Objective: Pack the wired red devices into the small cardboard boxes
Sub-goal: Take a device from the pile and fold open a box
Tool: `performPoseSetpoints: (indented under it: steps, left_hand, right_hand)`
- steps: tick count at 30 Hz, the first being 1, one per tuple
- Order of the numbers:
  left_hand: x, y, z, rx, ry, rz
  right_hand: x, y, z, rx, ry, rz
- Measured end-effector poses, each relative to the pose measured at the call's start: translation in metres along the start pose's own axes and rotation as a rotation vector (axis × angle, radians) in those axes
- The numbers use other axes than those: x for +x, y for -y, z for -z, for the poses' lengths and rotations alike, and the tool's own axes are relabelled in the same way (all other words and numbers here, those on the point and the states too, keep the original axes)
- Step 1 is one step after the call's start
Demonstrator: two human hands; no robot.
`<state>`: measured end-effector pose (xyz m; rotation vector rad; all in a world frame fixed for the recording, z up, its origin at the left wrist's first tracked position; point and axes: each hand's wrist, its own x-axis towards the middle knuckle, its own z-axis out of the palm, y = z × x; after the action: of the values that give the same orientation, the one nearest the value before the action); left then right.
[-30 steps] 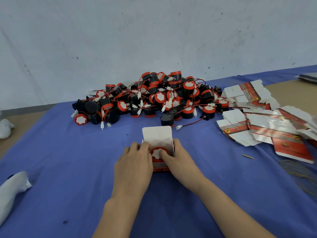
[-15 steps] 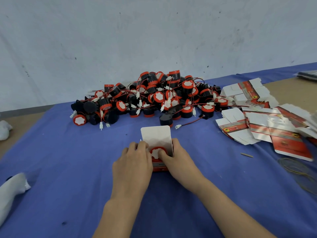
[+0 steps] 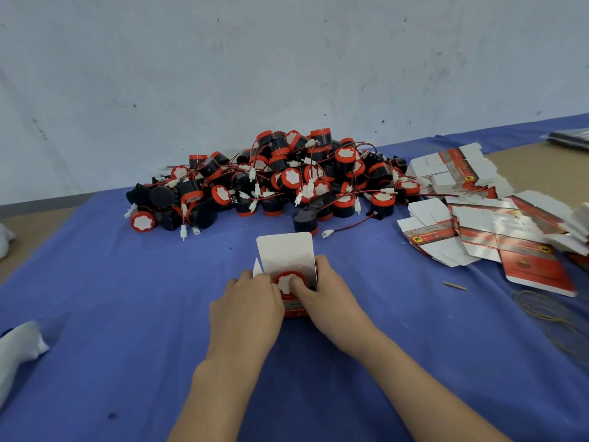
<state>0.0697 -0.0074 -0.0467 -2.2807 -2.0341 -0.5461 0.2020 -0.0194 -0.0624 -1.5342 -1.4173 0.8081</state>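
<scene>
Near the middle of the blue tablecloth (image 3: 127, 298), a small white-and-red cardboard box (image 3: 285, 250) stands upright, its white lid flap raised on the far side. A round red wired device with a white face (image 3: 284, 281) sits in its open mouth, face up, its axis running down into the box. The left hand (image 3: 247, 309) grips the box's left side with curled fingers. The right hand (image 3: 331, 298) grips the right side, thumb on the device's face, so it looks better placed to push the device down. Beyond lies the heap of unpacked red-and-black devices (image 3: 287, 180); flat unfolded cardboard boxes (image 3: 478, 237) lie far right, holding nothing.
</scene>
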Motion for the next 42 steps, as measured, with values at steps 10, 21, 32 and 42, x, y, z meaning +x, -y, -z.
performPoseSetpoints:
  steps: [10,21,32,42]
  left_hand:
    - [-0.006,0.001,0.011,-0.603,-0.242,0.029]
    - [0.003,0.013,0.01,-1.085,0.097,0.227]
    - [0.006,0.016,-0.003,-1.142,0.189,0.148]
    - [-0.001,0.028,-0.005,-0.929,0.103,-0.062]
  right_hand:
    - [0.0,-0.002,0.006,0.058,0.058,0.016]
    - [0.001,-0.011,0.029,0.264,0.119,-0.074]
    - [0.005,-0.01,0.021,0.229,0.056,0.049]
    - [-0.002,-0.017,0.033,0.104,0.262,0.086]
